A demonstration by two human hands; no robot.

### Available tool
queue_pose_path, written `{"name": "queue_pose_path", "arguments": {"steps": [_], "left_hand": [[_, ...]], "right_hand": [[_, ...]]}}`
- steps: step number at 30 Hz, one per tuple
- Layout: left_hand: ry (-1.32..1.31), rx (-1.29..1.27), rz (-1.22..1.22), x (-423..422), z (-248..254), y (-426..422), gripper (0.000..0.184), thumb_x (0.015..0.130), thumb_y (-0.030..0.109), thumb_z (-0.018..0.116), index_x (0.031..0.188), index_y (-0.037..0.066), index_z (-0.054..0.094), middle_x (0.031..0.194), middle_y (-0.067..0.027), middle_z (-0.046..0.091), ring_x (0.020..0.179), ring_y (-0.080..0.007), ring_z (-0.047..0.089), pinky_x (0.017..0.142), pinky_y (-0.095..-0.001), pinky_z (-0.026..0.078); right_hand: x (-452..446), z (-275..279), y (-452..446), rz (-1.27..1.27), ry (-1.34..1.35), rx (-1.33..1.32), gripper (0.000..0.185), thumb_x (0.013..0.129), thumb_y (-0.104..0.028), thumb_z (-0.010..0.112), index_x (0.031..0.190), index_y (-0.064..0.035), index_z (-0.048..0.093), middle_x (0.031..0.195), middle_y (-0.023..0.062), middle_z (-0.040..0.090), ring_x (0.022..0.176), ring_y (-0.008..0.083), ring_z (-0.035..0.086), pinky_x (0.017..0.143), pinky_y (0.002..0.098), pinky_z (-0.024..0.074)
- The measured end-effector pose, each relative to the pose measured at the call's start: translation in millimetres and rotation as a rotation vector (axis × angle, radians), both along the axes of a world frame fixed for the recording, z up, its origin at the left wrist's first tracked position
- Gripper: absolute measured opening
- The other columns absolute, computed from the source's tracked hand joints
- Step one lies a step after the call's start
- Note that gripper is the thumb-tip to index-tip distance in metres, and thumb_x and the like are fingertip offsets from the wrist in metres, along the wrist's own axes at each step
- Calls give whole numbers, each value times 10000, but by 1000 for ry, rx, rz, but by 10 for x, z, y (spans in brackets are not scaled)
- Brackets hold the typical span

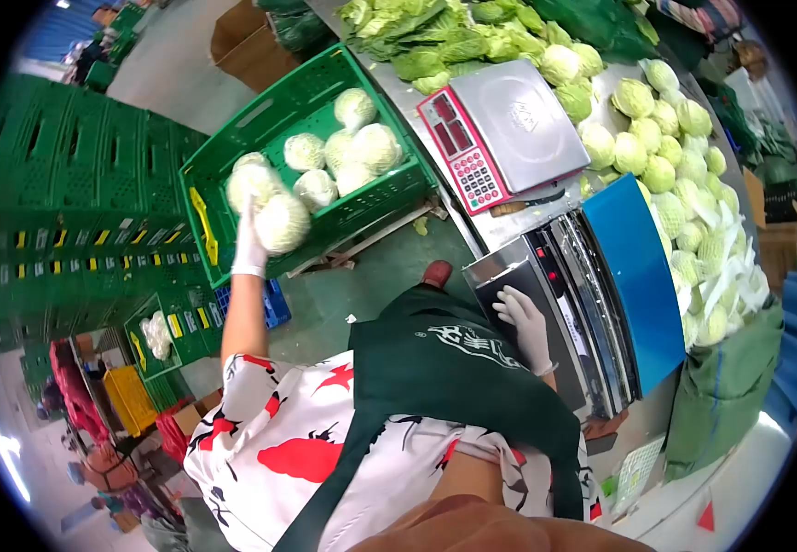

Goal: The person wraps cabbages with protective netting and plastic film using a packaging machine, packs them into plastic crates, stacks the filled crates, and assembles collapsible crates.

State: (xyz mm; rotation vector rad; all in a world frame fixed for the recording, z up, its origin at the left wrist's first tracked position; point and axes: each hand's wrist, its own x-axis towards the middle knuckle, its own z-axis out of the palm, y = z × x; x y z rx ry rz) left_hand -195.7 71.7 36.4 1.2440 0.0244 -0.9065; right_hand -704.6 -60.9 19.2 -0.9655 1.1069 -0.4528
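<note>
My left hand (249, 241), in a white glove, reaches over the near left corner of a green crate (389, 198). It is beside a wrapped cabbage (282, 224), and its fingers are blurred and partly hidden between that cabbage and another one, so its grip cannot be made out. Several more wrapped cabbages (355, 109) lie in the crate. My right hand (525, 322), also gloved, rests with its fingers apart at the dark front plate of a wrapping machine (569, 308). Nothing shows in it. The machine has a blue panel (633, 276) on its far side.
A red scale (467, 152) with a metal plate stands on the table beyond the machine. Heaped cabbages (661, 147) and loose leaves (454, 46) lie behind and beside it. Stacked green crates (58, 156) rise at the left. A cardboard box (249, 46) stands behind the open crate.
</note>
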Motion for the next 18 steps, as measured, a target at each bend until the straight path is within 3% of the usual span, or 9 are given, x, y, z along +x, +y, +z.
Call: {"name": "queue_pose_path", "arguments": {"steps": [2,5,7,9,13,16,18], "left_hand": [[3,1,-1,676,-293,214,667,902,478,665,1345,3,514,1243,-152,636,1080,-301,660,941,-477,540],[-334,360,145,1164,-245,338,696,868,406,731,1302,-97,525,1175,-147,655,962,-263,681,835,-429,567],[-518,485,139,1736,-610,641,704,841,390,757,1303,-93,536,1168,-135,656,932,-248,671,808,-419,567],[-492,675,200,1702,-447,678,714,796,407,790,1313,-32,568,1195,-129,641,939,-251,655,791,-433,562],[-543,911,-37,2136,-986,1077,804,783,487,771,1279,-108,556,1217,-184,632,1016,-279,626,890,-413,520],[-591,1096,-176,2254,-1227,1137,884,774,547,757,1253,-165,547,1233,-226,625,1075,-299,604,965,-398,489],[-780,1207,-179,2216,-1276,887,938,783,554,743,1322,-166,475,1291,-252,592,1135,-334,596,998,-401,471]], "right_hand": [[152,83,-35,23,23,-14,407,972,-186,599,1300,52,559,1184,138,651,1046,179,650,890,282,504],[333,-20,-108,102,74,-123,428,952,-197,635,1294,49,563,1197,151,660,1117,199,632,947,293,485],[388,-55,-142,74,127,-157,435,948,-207,640,1296,43,563,1231,165,651,1153,211,621,981,297,470],[456,40,-207,132,265,-195,488,938,-265,658,1311,32,554,1253,182,640,1169,227,616,1010,317,459],[563,-21,-158,81,312,-225,548,919,-393,645,1279,15,578,1199,207,657,1085,258,656,959,340,501],[675,193,-220,163,358,-254,506,907,-389,616,1213,14,618,1174,205,660,1005,308,677,902,357,520],[688,46,-176,234,421,-336,531,916,-413,593,1255,-5,599,1166,212,653,1018,317,665,921,380,508]]}}
